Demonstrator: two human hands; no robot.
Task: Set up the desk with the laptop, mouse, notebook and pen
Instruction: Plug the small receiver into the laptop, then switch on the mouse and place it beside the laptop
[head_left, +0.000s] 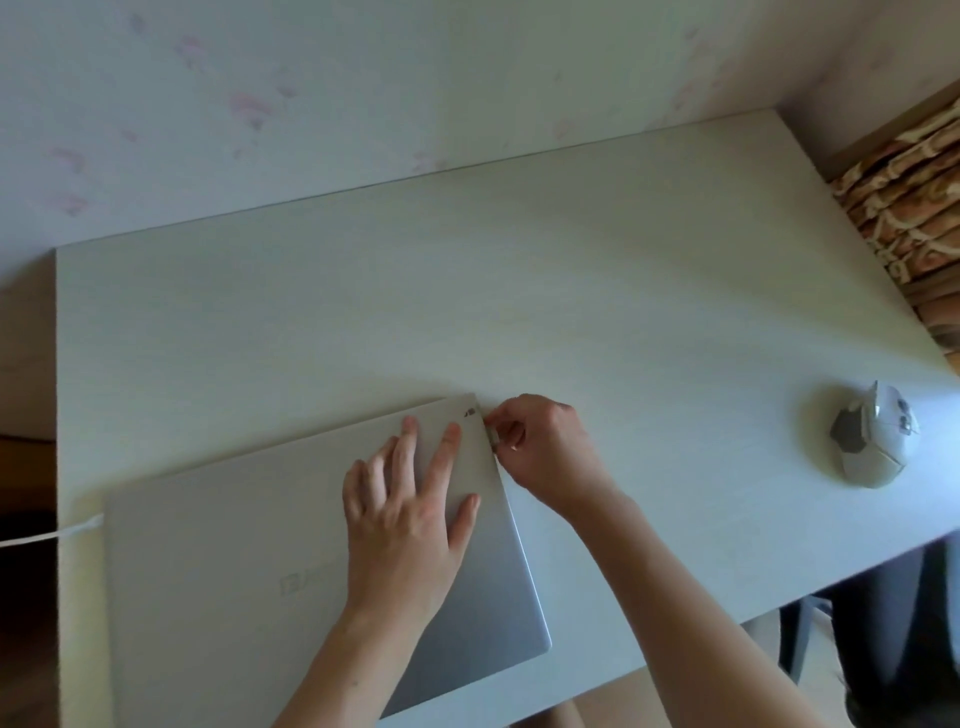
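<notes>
Laptop (291, 561) lay closed on the bench (571, 291), left fingers (410, 447) spread flat on it, right fingers (501, 421) pinching a small plug (492, 440) at its edge, mouse (872, 441) placed at right, notebook and pen unseen.

Closed silver laptop (234, 571) flat; white mouse (872, 441) right.

You get soft, dim daylight with a cool cast, brightest on the desk (571, 291) toward its right end. Mouse (872, 436) throws a faint round shadow leftward. Wide-angle bowing bends the desk edges; wallpaper (234, 104) looks soft, no hard glare
</notes>
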